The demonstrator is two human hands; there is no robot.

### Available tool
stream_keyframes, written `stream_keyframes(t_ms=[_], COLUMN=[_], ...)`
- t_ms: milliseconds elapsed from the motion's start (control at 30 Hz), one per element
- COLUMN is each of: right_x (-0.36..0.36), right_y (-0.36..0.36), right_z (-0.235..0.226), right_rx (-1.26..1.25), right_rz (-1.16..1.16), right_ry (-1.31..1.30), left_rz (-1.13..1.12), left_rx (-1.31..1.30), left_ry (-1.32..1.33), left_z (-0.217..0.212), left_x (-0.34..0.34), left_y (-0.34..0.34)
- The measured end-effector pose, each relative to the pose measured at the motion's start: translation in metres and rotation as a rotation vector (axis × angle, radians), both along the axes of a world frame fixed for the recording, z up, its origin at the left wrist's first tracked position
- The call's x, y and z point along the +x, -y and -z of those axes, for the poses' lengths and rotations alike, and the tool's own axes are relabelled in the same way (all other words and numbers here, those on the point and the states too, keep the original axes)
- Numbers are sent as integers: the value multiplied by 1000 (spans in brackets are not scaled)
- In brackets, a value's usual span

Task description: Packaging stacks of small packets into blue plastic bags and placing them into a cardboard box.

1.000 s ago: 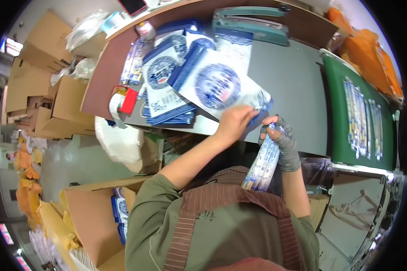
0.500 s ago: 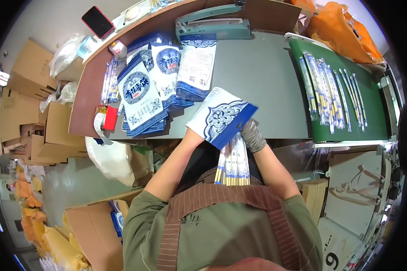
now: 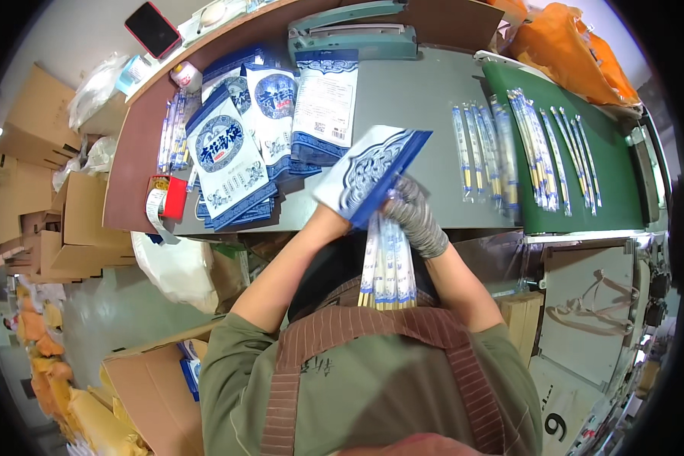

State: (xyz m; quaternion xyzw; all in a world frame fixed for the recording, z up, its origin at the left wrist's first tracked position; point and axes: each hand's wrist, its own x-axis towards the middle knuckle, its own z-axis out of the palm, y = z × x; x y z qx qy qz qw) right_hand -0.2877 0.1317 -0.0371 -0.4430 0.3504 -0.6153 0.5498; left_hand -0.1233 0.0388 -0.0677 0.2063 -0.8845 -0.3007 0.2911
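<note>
My left hand (image 3: pixel 328 222) is bare and closed on a blue-and-white printed bag (image 3: pixel 361 176), its fingers mostly hidden behind it. In a grey glove, my right hand (image 3: pixel 416 220) curls its fingers at the bag's dark blue edge. Just below that edge, a bundle of wrapped chopsticks (image 3: pixel 387 266) lies in front of my apron; the bag and the glove cover its upper ends. Whether those ends are inside the bag I cannot tell. More bags (image 3: pixel 228 159) lie piled on the grey table (image 3: pixel 410 99), left of my hands.
Wrapped chopsticks (image 3: pixel 532 152) lie on a green surface (image 3: pixel 615 175) at the right, with several more packets (image 3: pixel 475 156) beside it. A teal sealer (image 3: pixel 353 42) stands at the back. A red tape dispenser (image 3: pixel 172 199) sits left; cartons (image 3: pixel 91 220) stand beyond.
Several chopstick packets have appeared left of the green surface, some blurred. The bag has tilted up and away from me. My right hand has shifted up and left onto the bag's edge.
</note>
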Motion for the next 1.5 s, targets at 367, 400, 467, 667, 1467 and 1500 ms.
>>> stream_keyframes(t_ms=[367,400,467,667,1467,1500], right_x=[-6,-13,4,15,8,7], right_y=[-6,-17,-52,-166,-78,-97], right_z=[41,48,25,40,-29,-21], right_rx=[-102,-342,-108,474,111,104], right_rz=[351,397,284,31,533,489], right_ry=[-1050,-1155,-467,-188,-1356,-1362], left_rz=[-110,-25,92,292,-88,-144], left_rx=[-293,-359,354,-19,-555,-527], left_ry=[12,98,-33,5,65,119], left_z=[2,-4,-19,-36,-68,-55], left_x=[2,2,8,24,2,10], left_y=[-31,-42,-67,-112,-90,-99])
